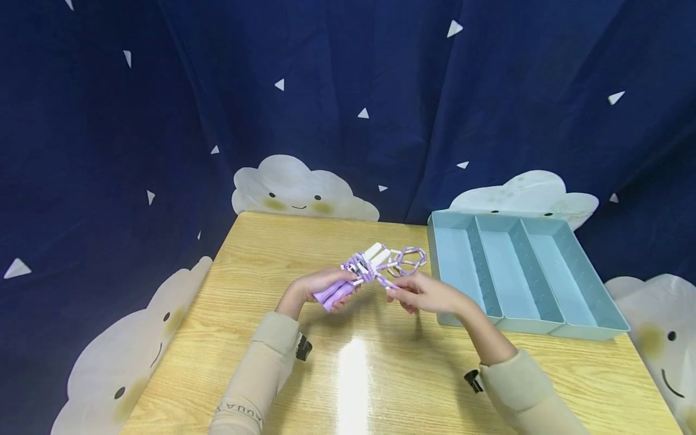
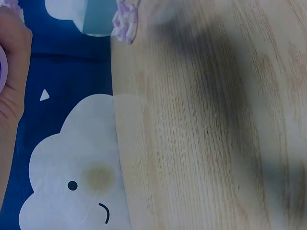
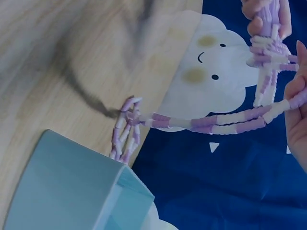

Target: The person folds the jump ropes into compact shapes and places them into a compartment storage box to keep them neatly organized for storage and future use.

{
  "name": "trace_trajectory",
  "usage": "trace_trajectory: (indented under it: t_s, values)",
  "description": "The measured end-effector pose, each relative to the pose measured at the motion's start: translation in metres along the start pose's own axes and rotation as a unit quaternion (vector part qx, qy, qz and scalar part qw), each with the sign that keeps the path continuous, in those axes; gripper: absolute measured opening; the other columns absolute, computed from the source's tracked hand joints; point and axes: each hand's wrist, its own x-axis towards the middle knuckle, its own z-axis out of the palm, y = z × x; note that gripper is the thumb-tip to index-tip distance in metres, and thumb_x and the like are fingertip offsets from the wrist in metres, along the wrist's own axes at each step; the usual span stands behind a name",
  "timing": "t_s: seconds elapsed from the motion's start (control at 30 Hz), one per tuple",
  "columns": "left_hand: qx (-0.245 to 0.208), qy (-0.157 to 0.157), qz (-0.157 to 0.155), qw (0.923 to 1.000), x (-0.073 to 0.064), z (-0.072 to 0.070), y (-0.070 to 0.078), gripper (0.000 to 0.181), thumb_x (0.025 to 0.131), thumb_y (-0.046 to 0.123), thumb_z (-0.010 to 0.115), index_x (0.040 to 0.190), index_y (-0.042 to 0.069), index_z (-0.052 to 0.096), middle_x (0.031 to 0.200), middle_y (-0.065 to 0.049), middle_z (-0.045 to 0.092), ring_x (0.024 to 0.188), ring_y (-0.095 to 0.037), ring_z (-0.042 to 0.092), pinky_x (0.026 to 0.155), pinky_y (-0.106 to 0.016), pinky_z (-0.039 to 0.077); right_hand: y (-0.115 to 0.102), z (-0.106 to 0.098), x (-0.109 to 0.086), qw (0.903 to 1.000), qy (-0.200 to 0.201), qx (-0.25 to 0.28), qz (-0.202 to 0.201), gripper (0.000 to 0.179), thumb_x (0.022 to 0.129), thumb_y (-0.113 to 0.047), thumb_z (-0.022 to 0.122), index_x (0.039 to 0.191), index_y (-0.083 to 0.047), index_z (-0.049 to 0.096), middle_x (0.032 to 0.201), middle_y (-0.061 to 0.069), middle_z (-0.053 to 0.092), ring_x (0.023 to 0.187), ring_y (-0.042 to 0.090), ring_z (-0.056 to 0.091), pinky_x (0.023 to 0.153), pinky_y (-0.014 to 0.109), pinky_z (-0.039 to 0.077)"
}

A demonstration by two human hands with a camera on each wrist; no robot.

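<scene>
A jump rope [image 1: 365,266] of purple and white beads is bundled round its two handles, which are purple at one end and white at the other. My left hand [image 1: 326,281] grips the handles by their purple ends above the table. Between the thumb and fingers of my right hand [image 1: 426,292], a doubled strand of the rope is pinched. In the right wrist view, the beaded strands [image 3: 225,123] run from the bundle past the right hand to a loose loop over the table. Only part of the left hand [image 2: 14,62] shows in the left wrist view.
On the right of the wooden table [image 1: 261,248] stands a light blue tray [image 1: 511,263] with three long compartments, close to the right hand and the rope's loop. A dark blue curtain [image 1: 337,78] with clouds and white triangles hangs behind the table.
</scene>
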Motion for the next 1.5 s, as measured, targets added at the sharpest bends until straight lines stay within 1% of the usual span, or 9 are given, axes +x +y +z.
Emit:
trace_trajectory:
  t_s: [0.1, 0.23, 0.33, 0.63, 0.83, 0.93, 1.07, 1.3, 1.5]
  values:
    - [0.002, -0.017, -0.013, 0.9998, 0.0, 0.0, -0.001, 0.027, 0.095, 0.029, 0.032, 0.091, 0.006, 0.046, 0.06, -0.001, 0.046, 0.045, -0.007, 0.041, 0.042, -0.021, 0.038, -0.002, -0.003, 0.001, 1.0, -0.009, -0.001, -0.002, 0.017, 0.092, -0.002, 0.047, 0.08, -0.002, 0.058, 0.052, 0.001, 0.047, 0.046, 0.005, 0.043, 0.042, 0.018, 0.035]
    - [0.01, -0.031, -0.028, 0.9991, 0.0, 0.003, -0.001, 0.027, 0.095, 0.028, 0.032, 0.091, 0.006, 0.047, 0.059, 0.0, 0.046, 0.044, -0.008, 0.041, 0.041, -0.021, 0.038, 0.013, -0.006, 0.003, 0.9997, -0.021, -0.006, 0.005, 0.019, 0.094, -0.011, 0.048, 0.08, -0.005, 0.06, 0.052, -0.007, 0.044, 0.044, 0.003, 0.04, 0.041, 0.018, 0.034]
    - [0.021, -0.034, -0.043, 0.9983, -0.001, 0.005, 0.001, 0.028, 0.094, 0.029, 0.033, 0.091, 0.005, 0.047, 0.059, -0.001, 0.046, 0.044, -0.008, 0.042, 0.04, -0.02, 0.038, 0.025, -0.008, 0.006, 0.9994, -0.032, -0.01, -0.002, 0.022, 0.095, -0.016, 0.047, 0.082, -0.006, 0.062, 0.051, -0.009, 0.043, 0.043, 0.005, 0.041, 0.039, 0.019, 0.036]
    - [0.045, -0.054, -0.099, 0.9926, -0.001, 0.011, 0.002, 0.03, 0.093, 0.032, 0.036, 0.093, 0.004, 0.048, 0.06, -0.001, 0.047, 0.044, -0.008, 0.043, 0.04, -0.02, 0.038, 0.019, -0.017, 0.008, 0.9972, -0.074, -0.01, -0.006, 0.025, 0.096, -0.014, 0.043, 0.084, -0.006, 0.063, 0.052, -0.009, 0.044, 0.043, 0.003, 0.04, 0.039, 0.019, 0.036]
    - [0.059, -0.077, -0.119, 0.9882, 0.0, 0.017, 0.004, 0.031, 0.092, 0.032, 0.038, 0.092, 0.003, 0.047, 0.061, -0.002, 0.047, 0.044, -0.008, 0.042, 0.04, -0.02, 0.037, 0.019, -0.022, 0.011, 0.9958, -0.087, -0.025, -0.013, 0.024, 0.095, -0.012, 0.045, 0.08, -0.008, 0.063, 0.051, -0.01, 0.042, 0.043, 0.001, 0.036, 0.04, 0.016, 0.03]
    - [0.064, -0.091, -0.124, 0.986, 0.001, 0.02, 0.005, 0.029, 0.092, 0.03, 0.037, 0.09, 0.003, 0.048, 0.06, -0.002, 0.047, 0.044, -0.009, 0.042, 0.04, -0.02, 0.037, 0.019, -0.025, 0.013, 0.9949, -0.094, -0.033, -0.017, 0.024, 0.094, -0.012, 0.046, 0.078, -0.007, 0.064, 0.052, -0.009, 0.043, 0.045, 0.0, 0.036, 0.041, 0.016, 0.031]
    - [0.059, -0.115, -0.137, 0.9821, 0.003, 0.024, 0.006, 0.029, 0.093, 0.029, 0.034, 0.09, 0.004, 0.048, 0.058, -0.002, 0.046, 0.045, -0.008, 0.042, 0.04, -0.02, 0.036, 0.02, -0.028, 0.016, 0.9935, -0.099, -0.046, -0.032, 0.025, 0.094, -0.011, 0.048, 0.075, -0.003, 0.063, 0.055, -0.009, 0.042, 0.047, 0.0, 0.036, 0.043, 0.016, 0.032]
    - [0.038, -0.146, -0.156, 0.9762, 0.005, 0.031, 0.005, 0.029, 0.094, 0.028, 0.032, 0.089, 0.004, 0.048, 0.057, -0.001, 0.045, 0.044, -0.008, 0.04, 0.04, -0.02, 0.035, 0.021, -0.028, 0.02, 0.9895, -0.098, -0.078, -0.073, 0.028, 0.093, -0.011, 0.05, 0.066, -0.007, 0.055, 0.06, -0.013, 0.039, 0.052, -0.001, 0.034, 0.046, 0.016, 0.031]
    - [0.023, -0.173, -0.165, 0.9707, 0.006, 0.036, 0.005, 0.027, 0.095, 0.026, 0.032, 0.09, 0.003, 0.045, 0.057, -0.001, 0.045, 0.044, -0.008, 0.041, 0.04, -0.019, 0.035, 0.024, -0.028, 0.024, 0.9856, -0.1, -0.104, -0.088, 0.028, 0.093, -0.013, 0.051, 0.067, -0.002, 0.055, 0.063, -0.013, 0.038, 0.055, -0.001, 0.035, 0.05, 0.016, 0.034]
